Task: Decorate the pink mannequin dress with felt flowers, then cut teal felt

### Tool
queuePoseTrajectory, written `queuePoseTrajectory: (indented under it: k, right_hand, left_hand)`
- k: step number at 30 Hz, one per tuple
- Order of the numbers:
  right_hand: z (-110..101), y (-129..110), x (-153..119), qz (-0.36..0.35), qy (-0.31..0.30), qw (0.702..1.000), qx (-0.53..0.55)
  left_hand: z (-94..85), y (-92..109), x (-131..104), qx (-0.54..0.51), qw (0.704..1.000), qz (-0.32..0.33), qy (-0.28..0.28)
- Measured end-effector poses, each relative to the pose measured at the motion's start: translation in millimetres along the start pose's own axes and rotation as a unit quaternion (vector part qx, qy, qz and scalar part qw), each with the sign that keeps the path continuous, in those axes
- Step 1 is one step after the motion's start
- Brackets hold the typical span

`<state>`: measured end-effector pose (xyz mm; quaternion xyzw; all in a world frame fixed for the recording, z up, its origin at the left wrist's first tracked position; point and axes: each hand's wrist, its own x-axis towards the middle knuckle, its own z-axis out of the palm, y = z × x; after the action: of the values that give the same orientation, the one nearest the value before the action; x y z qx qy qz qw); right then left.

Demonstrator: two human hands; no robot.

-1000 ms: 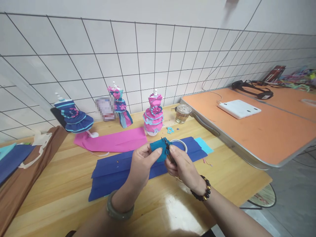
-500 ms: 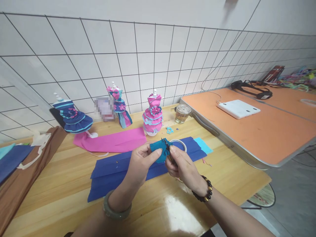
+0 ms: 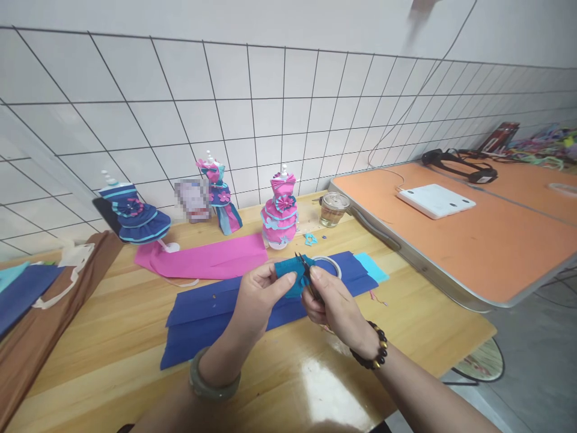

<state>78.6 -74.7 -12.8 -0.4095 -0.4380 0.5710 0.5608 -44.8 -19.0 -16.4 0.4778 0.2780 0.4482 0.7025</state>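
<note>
Between thumb and fingers, my left hand pinches a folded piece of teal crepe paper. My right hand is closed round a small pair of dark scissors, whose blades lie at the paper's right part with the tips pointing up and left. Most of the handles are hidden in my fingers. Beneath both hands, a wide strip of dark blue crepe paper lies across the wooden table. A white roll of tape rests on that strip, just behind my right hand, partly covered.
Three small dress forms in paper dresses, blue, mixed and pink, stand along the tiled wall. Pink paper lies before them. A lidded cup stands near the orange table; light blue scraps lie nearby.
Both hands hold nearly the same position, with the scissors still at the teal paper. The whole view has shifted very slightly.
</note>
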Motion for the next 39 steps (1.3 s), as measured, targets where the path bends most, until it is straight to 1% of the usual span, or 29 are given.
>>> queuePoseTrajectory:
  k: [7,14,22,29,36,39]
  right_hand:
    - [0,-1,0,0.002,-0.001,1.000,-0.005]
    - [-2,-2,-3,0.008,-0.010,0.999,-0.039]
    - [-3,-4,-5,0.019,-0.017,0.997,-0.072]
    - [-4,-5,-5,0.018,-0.024,0.995,-0.100]
    - [-4,-4,-6,0.027,-0.031,0.993,-0.106]
    - [-4,-6,-5,0.031,-0.030,0.993,-0.113]
  left_hand:
    - [-1.2,8,0,0.032,0.999,-0.012,-0.009]
    - [-8.2,19,3,0.088,0.995,-0.032,-0.047]
    - [-13.5,30,4,0.121,0.987,-0.012,-0.101]
    - [-16.7,33,5,0.151,0.982,-0.001,-0.112]
    - [-24.5,34,7,0.213,0.970,0.026,-0.116]
    - [-25.9,36,7,0.228,0.966,0.027,-0.118]
